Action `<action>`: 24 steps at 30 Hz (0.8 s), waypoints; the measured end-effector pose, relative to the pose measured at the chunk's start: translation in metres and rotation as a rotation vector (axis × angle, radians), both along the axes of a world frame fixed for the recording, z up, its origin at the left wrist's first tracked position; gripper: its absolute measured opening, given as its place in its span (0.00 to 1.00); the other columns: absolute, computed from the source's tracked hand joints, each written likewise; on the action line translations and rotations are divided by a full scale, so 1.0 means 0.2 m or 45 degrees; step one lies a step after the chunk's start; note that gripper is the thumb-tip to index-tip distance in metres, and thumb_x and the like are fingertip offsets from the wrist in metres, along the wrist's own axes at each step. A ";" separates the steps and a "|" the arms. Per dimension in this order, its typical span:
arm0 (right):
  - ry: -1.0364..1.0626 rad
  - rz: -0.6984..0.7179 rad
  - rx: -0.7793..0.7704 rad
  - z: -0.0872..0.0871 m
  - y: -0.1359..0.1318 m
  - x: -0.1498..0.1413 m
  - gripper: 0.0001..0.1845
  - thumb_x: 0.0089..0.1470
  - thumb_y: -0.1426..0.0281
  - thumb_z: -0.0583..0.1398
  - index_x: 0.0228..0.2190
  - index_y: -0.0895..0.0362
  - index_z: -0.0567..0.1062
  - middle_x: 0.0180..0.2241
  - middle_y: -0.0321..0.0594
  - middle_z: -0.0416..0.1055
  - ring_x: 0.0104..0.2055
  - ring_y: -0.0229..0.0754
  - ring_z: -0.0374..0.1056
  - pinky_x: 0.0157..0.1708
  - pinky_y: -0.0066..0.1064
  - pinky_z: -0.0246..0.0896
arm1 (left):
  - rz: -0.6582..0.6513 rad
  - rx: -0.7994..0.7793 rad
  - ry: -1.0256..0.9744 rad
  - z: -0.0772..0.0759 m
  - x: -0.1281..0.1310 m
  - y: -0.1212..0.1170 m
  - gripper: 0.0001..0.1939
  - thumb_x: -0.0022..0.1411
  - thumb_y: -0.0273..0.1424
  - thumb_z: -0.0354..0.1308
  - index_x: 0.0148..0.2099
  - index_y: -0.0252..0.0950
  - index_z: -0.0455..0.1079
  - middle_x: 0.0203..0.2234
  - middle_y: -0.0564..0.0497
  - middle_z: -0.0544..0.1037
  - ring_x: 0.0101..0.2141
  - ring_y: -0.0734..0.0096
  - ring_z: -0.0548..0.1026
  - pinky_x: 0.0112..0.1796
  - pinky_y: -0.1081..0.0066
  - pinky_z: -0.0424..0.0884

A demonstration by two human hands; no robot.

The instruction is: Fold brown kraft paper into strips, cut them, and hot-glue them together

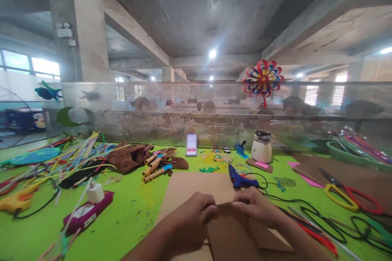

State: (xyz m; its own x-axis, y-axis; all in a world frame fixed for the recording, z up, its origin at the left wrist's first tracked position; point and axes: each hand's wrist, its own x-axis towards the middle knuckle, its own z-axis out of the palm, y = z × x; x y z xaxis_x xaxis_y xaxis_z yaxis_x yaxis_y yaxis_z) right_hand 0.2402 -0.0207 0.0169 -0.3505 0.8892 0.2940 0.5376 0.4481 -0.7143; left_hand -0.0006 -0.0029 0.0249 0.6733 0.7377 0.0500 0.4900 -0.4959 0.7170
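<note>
At the near side of the green table [122, 208], a brown sheet [231, 230] is held by its far edge: the left hand [197, 212] pinches one end, the right hand [257, 207] the other. Uneven pulling could crease or tear it. Just beyond the right hand lies a blue glue gun [240, 180]; if hot, it could burn fingers that brush it.

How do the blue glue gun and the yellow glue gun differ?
The blue glue gun lies just beyond the right hand, while the yellow glue gun lies at the far left. The blue glue gun sits within the picture; the yellow glue gun is partly cut off by its edge. Both have dark cords.
</note>
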 end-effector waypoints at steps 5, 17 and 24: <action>0.138 0.107 -0.170 -0.05 0.04 0.03 0.25 0.51 0.52 0.57 0.24 0.63 0.76 0.16 0.33 0.63 0.19 0.32 0.56 0.20 0.24 0.50 | -0.061 -0.071 0.054 0.01 0.02 0.05 0.16 0.61 0.40 0.47 0.35 0.33 0.68 0.25 0.54 0.67 0.26 0.74 0.60 0.25 0.75 0.55; 0.264 0.003 -0.170 -0.07 0.06 0.06 0.27 0.51 0.49 0.57 0.20 0.62 0.72 0.14 0.31 0.58 0.16 0.32 0.56 0.18 0.24 0.49 | -0.043 0.037 -0.035 -0.05 0.01 0.13 0.10 0.59 0.35 0.49 0.32 0.34 0.65 0.24 0.54 0.66 0.28 0.74 0.62 0.29 0.74 0.56; 0.560 0.070 -0.197 -0.03 0.04 0.06 0.26 0.52 0.50 0.57 0.26 0.62 0.76 0.20 0.36 0.66 0.23 0.34 0.61 0.26 0.26 0.55 | -0.207 -0.522 -0.361 -0.05 -0.02 0.16 0.16 0.58 0.43 0.55 0.29 0.34 0.61 0.17 0.59 0.59 0.20 0.79 0.56 0.23 0.75 0.51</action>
State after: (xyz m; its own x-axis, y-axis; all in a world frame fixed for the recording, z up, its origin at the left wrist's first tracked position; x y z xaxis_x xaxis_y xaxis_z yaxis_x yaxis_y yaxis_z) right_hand 0.2520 -0.0134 0.0106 -0.2703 0.9178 0.2908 0.1473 0.3379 -0.9296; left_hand -0.0037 0.0289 0.0143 0.7827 0.6220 -0.0243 0.1889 -0.2001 0.9614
